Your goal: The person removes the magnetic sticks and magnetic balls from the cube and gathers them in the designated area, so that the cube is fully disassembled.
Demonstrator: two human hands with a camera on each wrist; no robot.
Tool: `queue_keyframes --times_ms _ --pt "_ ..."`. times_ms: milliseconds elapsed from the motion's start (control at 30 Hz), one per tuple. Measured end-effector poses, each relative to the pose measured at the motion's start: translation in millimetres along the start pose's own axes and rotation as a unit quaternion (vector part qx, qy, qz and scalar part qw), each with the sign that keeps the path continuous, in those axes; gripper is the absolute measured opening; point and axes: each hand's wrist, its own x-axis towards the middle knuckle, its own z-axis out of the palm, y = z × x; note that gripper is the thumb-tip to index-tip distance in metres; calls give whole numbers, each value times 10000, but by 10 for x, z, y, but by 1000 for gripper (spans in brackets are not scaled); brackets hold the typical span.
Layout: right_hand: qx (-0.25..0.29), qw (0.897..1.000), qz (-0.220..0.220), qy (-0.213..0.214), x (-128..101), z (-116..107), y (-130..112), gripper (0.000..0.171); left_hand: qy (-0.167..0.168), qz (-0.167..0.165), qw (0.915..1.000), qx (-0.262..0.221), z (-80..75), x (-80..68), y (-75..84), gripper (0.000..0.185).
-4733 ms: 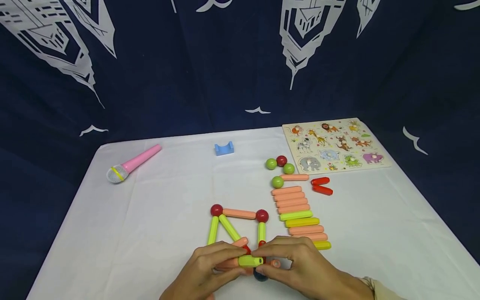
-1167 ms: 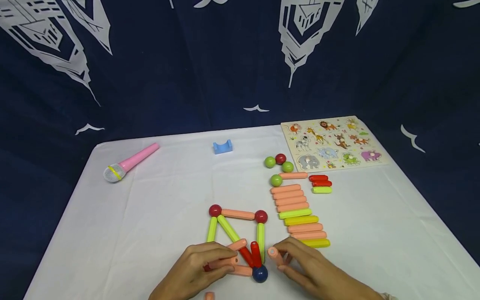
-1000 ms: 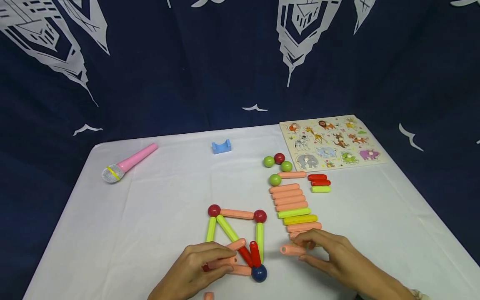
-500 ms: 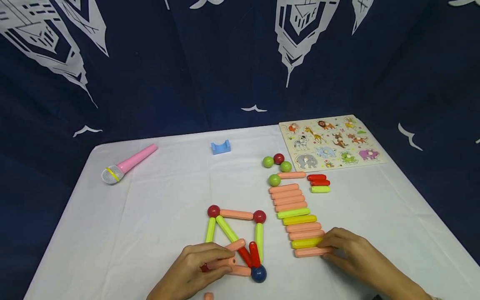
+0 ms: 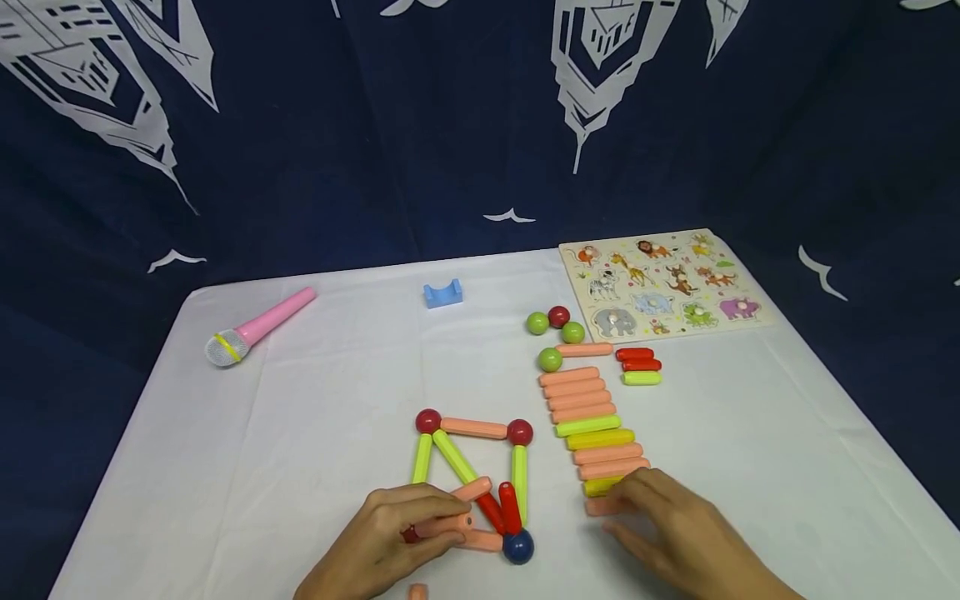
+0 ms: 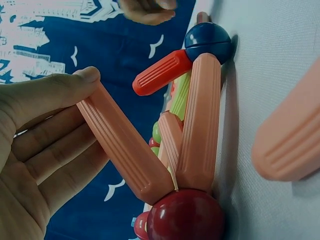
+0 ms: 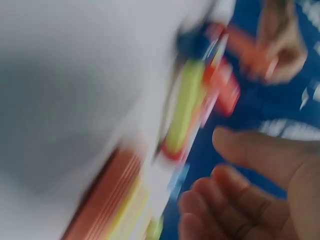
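Fingers of the left hand [image 5: 390, 537] were curled round a peach stick [image 5: 444, 525] at the near corner of a flat frame of sticks and balls on the white table [image 5: 315, 400]. Just right of that hand a blue ball [image 5: 518, 546] was seen, with two red sticks [image 5: 510, 508] rising from it and a green stick [image 5: 520, 472] running away to a dark red ball [image 5: 520, 432]. Only from the left wrist was the grip made plain: the peach stick [image 6: 122, 145] was pressed between thumb and fingers [image 6: 55, 150], its far end meeting a dark red ball [image 6: 185, 216], with a second peach stick [image 6: 200, 120] laid alongside up to the blue ball [image 6: 207, 42]. A loose peach piece [image 6: 290, 140] lay apart on the cloth; it was barely visible at the bottom edge of the head view.

The right hand [image 5: 671, 533] was held loosely open, palm down, beside the near end of a row of peach and green sticks [image 5: 592, 425], with its fingertips at the last peach stick [image 5: 600, 506]. The right wrist view was blurred; only relaxed fingers [image 7: 240, 200] holding nothing could be made out there.

Beyond the row, three short sticks [image 5: 639, 366], four balls [image 5: 557, 321], an animal puzzle board [image 5: 663, 283], a blue block [image 5: 442, 293] and a pink microphone [image 5: 258, 327] were shown by the head view alone.
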Motion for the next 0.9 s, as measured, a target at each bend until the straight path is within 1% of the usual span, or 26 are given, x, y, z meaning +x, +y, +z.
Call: queue_keyframes --times_ms 33,100,133,200,300,367,433,600,667,767,900 --pt "214 9991 151 -325 19 24 -95 37 19 36 10000 30 -3 -1 -1 23" --pt "703 9934 339 -839 74 105 -257 41 41 81 10000 39 -7 -4 -2 23" --pt "975 9895 313 -1017 103 154 -321 42 47 75 10000 31 -7 -4 -3 23" --pt "1437 9818 230 -1220 162 243 -422 46 46 61 10000 23 -7 -7 -5 23" --pt "1782 9782 -157 -1057 233 352 -509 45 68 119 9999 49 -8 -12 -8 22" --pt "1854 9779 -357 -898 266 388 -535 41 66 132 9999 50 -7 -11 -11 23" --pt "1863 9783 -515 -743 297 395 -538 36 93 243 9996 63 0 -5 -17 23" --pt "1746 9813 -366 -720 387 337 -505 28 245 749 9967 172 17 9 -48 28" --pt "1702 9821 -303 -753 425 314 -489 27 280 867 9957 178 23 13 -55 30" --pt "1681 9829 -364 -652 475 294 -464 26 209 745 9970 -44 36 11 -50 32" --pt "1475 9875 -456 -324 553 268 -436 24 196 532 9983 -114 53 12 -36 34"
